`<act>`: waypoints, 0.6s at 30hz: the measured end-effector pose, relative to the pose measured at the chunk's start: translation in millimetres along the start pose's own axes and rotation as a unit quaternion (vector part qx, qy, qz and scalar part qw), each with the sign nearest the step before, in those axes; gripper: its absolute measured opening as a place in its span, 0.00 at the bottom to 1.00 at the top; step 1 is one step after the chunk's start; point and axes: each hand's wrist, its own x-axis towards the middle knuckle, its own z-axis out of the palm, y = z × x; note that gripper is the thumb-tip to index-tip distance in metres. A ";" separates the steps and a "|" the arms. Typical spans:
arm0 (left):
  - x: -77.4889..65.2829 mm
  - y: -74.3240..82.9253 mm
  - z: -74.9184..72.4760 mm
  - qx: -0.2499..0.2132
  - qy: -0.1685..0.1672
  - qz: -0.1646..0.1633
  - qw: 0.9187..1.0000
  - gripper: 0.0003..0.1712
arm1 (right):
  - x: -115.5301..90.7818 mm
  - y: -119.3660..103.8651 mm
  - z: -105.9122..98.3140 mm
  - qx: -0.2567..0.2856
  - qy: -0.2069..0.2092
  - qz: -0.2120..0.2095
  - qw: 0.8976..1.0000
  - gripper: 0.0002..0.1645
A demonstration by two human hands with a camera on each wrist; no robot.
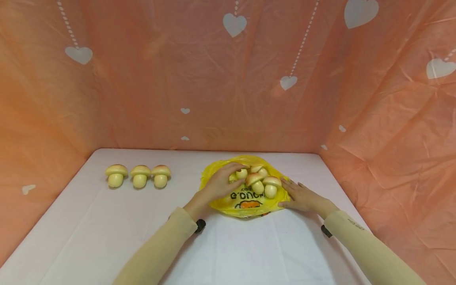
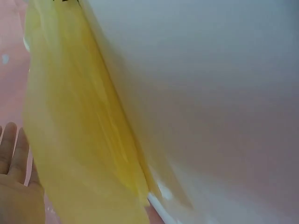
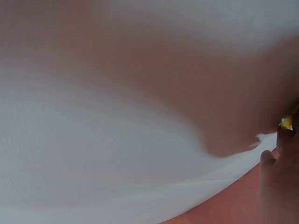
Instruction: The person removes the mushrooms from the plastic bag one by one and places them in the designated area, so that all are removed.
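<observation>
A yellow plastic bag point(image 1: 219, 204) with black lettering and an orange print lies on the white table. Several toy mushrooms point(image 1: 271, 187) with pale stems and brownish caps rest on it. My left hand point(image 1: 221, 181) reaches over the bag's left part, its fingers and thumb around one toy mushroom point(image 1: 242, 173), partly hidden by them. At the bag's right edge, my right hand point(image 1: 302, 197) rests with fingers spread and fairly straight, fingertips touching the plastic. In the left wrist view the bag point(image 2: 84, 116) fills the left side. The right wrist view catches only part of my right hand point(image 3: 280, 182).
Three more toy mushrooms point(image 1: 140, 176) stand in a row on the left of the white table point(image 1: 107, 237). Orange cloth point(image 1: 210, 79) printed with white hearts hangs behind the table and along both sides.
</observation>
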 end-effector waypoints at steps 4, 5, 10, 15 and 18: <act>6.0 4.0 6.2 0.010 -0.022 -0.005 1.000 0.27 | -0.2 1.0 0.4 -0.002 0.003 -0.003 1.000 0.58; 7.5 4.8 7.6 0.013 -0.028 -0.005 1.000 0.27 | -0.1 1.3 0.5 -0.002 0.004 -0.004 1.000 0.57; 14.5 6.7 14.1 0.036 -0.050 -0.002 0.998 0.27 | 0.3 2.7 0.8 -0.006 0.006 -0.004 1.000 0.58; 20.3 6.6 19.6 0.077 -0.069 -0.009 0.995 0.25 | 0.3 2.2 0.4 -0.004 0.003 -0.003 1.000 0.57; 23.4 6.1 22.8 0.103 -0.084 -0.018 0.991 0.25 | 0.2 1.4 -0.3 -0.002 0.002 -0.002 1.000 0.57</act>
